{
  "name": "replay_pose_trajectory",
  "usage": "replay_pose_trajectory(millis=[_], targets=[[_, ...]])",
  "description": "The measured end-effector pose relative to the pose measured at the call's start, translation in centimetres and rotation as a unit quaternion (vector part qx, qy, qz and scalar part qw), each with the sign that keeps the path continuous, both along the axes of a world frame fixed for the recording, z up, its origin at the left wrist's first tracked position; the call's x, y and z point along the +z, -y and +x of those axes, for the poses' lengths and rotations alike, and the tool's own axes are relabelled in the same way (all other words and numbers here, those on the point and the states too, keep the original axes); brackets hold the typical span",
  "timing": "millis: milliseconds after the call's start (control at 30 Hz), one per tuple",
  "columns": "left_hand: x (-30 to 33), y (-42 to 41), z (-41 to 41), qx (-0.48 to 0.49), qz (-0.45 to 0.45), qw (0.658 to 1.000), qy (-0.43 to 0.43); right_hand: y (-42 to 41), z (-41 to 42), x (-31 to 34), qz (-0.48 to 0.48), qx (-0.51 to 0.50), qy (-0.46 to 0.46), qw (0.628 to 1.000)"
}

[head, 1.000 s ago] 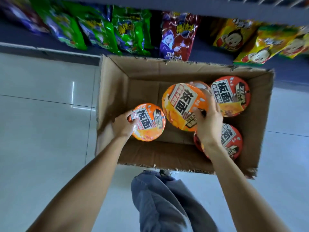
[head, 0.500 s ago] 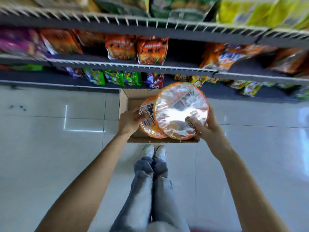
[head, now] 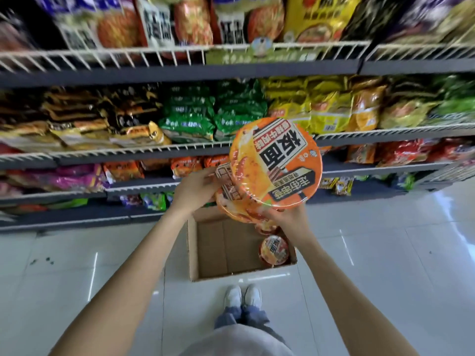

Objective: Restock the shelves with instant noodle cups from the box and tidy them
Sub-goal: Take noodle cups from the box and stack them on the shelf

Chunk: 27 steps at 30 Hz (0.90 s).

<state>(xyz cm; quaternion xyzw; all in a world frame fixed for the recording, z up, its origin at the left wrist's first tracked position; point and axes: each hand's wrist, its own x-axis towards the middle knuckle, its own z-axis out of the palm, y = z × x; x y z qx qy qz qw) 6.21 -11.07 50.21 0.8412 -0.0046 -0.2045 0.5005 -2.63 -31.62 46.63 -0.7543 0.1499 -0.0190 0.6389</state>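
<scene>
Right hand [head: 288, 217] grips front noodle cup [head: 277, 163] from below; left hand [head: 198, 191] grips rear cup [head: 226, 186]; cardboard box [head: 218, 253] near, on floor.

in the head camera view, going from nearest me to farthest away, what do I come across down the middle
White shoes → cardboard box with a noodle cup inside → the two held noodle cups → shelves of packets.

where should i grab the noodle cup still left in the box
Take the noodle cup by its round rim, coming straight down from above. Its lid faces up and it sits close to the cardboard box's right wall, so a sideways grip has little room; the open left side frees the fingers.
</scene>
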Motion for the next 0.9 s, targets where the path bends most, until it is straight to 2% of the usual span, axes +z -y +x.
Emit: replay_pose_trajectory(millis=[167, 333, 433, 533, 700, 900], targets=[[6.6, 0.4, 0.1, -0.064, -0.078, 0.992, 0.073, 1.3, 2.9, 5.9, 0.038, -0.029, 0.073, 0.996], [11.6, 3.0, 0.0, -0.13, -0.011, 0.955, 0.268, 3.1, 5.1, 12.8, 0.09, -0.001, 0.149, 0.985], [14.5, 5.5, 0.4, -0.067, 0.012, 0.928, 0.365, 4.8, 6.5, 16.0, 0.108, 0.015, 0.182, 0.977], [16.7, 7.7, 0.9, -0.013, 0.014, 0.907, 0.421, 6.9, 7.8, 18.9, 0.091, 0.036, 0.201, 0.975], [20.7, 11.3, 1.2, 0.026, 0.009, 0.893, 0.449, 11.1, 9.4, 24.6, 0.054, 0.095, 0.236, 0.966], [26.5, 14.1, 1.6, 0.114, 0.011, 0.853, 0.509, 14.8, 12.3, 32.0, -0.005, 0.161, 0.279, 0.947]])
